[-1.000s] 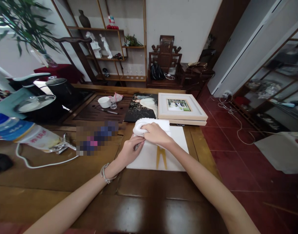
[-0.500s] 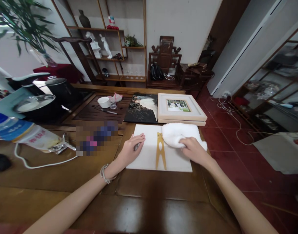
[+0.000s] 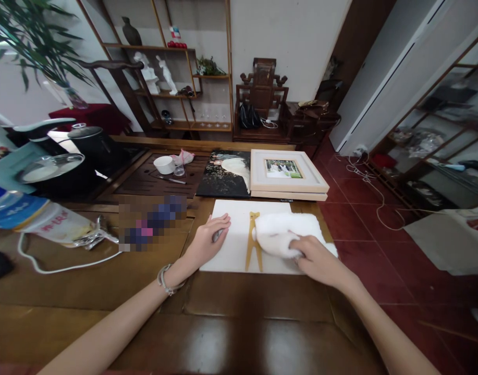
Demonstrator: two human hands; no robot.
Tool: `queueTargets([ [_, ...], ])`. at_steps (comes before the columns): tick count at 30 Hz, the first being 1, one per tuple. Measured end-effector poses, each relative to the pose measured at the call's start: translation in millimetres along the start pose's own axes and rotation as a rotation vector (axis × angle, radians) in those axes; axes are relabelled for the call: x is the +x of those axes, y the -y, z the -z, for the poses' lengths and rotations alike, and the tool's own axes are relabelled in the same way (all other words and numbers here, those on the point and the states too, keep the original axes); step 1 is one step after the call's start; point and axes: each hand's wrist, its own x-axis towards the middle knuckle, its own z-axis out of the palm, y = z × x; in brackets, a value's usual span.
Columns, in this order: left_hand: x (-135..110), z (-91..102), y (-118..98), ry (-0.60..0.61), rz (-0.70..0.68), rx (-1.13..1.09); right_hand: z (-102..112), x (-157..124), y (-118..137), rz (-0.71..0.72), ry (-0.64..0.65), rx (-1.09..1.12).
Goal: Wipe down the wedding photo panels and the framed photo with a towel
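A white rectangular panel (image 3: 231, 255) lies flat on the brown table. A long yellow figure (image 3: 251, 242) with two leg-like prongs is on its middle; I cannot tell whether it is printed or a separate piece. My left hand (image 3: 210, 237) rests at the panel's left edge, fingers stretched out. A small grey patch shows between thumb and fingers, too unclear to name. My right hand (image 3: 315, 258) grips a white fluffy towel (image 3: 289, 229), bunched on the panel's right part. The towel covers that side and partly overlaps the yellow figure.
Behind the panel lie a pale wooden picture frame (image 3: 287, 166) and a dark picture (image 3: 225, 174). To the left are a white cup (image 3: 164, 165) on a tea tray, a blue-and-white packet (image 3: 47, 219), a white cable (image 3: 74, 271) and a dark pot (image 3: 54, 172).
My right hand has drawn the towel nearer to me and slightly left, so it covers more of the panel's lower right. My left hand stays at the left edge.
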Motion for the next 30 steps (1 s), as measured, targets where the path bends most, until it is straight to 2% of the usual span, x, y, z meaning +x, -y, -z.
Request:
queueTargets([
  [4, 0, 0.1, 0, 0.003, 0.001, -0.006, 0, 44, -13, 0.097, -0.09, -0.003],
  [8, 0, 0.0, 0, -0.004, 0.003, -0.005, -5, 60, -10, 0.124, -0.172, -0.074],
  [12, 0, 0.1, 0, -0.01, 0.005, -0.012, -6, 42, 3, 0.107, -0.087, -0.09],
  [16, 1, 0.4, -1, -0.005, 0.006, -0.013, -1, 2, 20, 0.015, 0.054, -0.034],
  [19, 1, 0.6, -2, -0.007, 0.009, -0.009, 2, -23, 30, 0.019, 0.165, 0.02],
  [22, 0, 0.3, -2, 0.0, 0.021, -0.007, 0, -29, 33, 0.036, 0.18, 0.037],
  [25, 0, 0.0, -3, 0.006, 0.029, -0.012, -7, -13, 28, 0.071, 0.092, 0.008],
  [30, 1, 0.8, -3, -0.001, 0.02, -0.018, -12, 35, 16, 0.128, -0.049, 0.011],
])
